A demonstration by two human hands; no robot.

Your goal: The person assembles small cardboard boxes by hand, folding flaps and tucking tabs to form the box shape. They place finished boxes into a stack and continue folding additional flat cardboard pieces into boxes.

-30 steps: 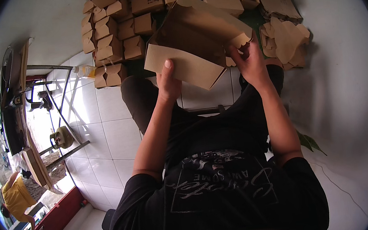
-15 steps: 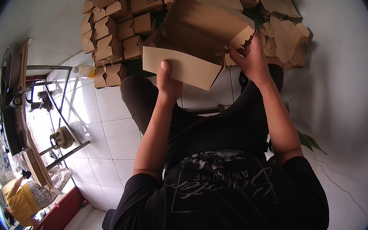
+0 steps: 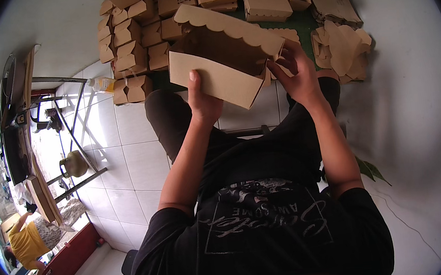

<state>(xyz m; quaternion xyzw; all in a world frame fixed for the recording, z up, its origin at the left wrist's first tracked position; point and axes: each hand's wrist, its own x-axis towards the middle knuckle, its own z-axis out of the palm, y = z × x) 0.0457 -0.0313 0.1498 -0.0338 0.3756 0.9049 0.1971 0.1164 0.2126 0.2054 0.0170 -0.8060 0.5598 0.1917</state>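
Above my lap I hold a brown cardboard food box (image 3: pixel 217 77), its scalloped lid partly folded down over the open inside. My left hand (image 3: pixel 203 97) grips the near wall, thumb on the outer face and the other fingers hidden beneath. At the right end, my right hand (image 3: pixel 295 72) has its fingers bent around the lid's corner and the side flap. Just beyond the box, part of another scalloped cardboard piece (image 3: pixel 282 33) shows on a green surface.
Folded small boxes (image 3: pixel 131 55) are stacked at the far left, with larger closed boxes (image 3: pixel 267 6) at the back. Flat cardboard blanks (image 3: pixel 341 49) lie in a pile at right. A bottle of yellow liquid (image 3: pixel 101 85) is beside the stacks. Another person in yellow (image 3: pixel 27 246) is far left.
The box's lid has swung down toward me from its raised position, with my right hand following at its corner. My left hand keeps its grip on the near wall.
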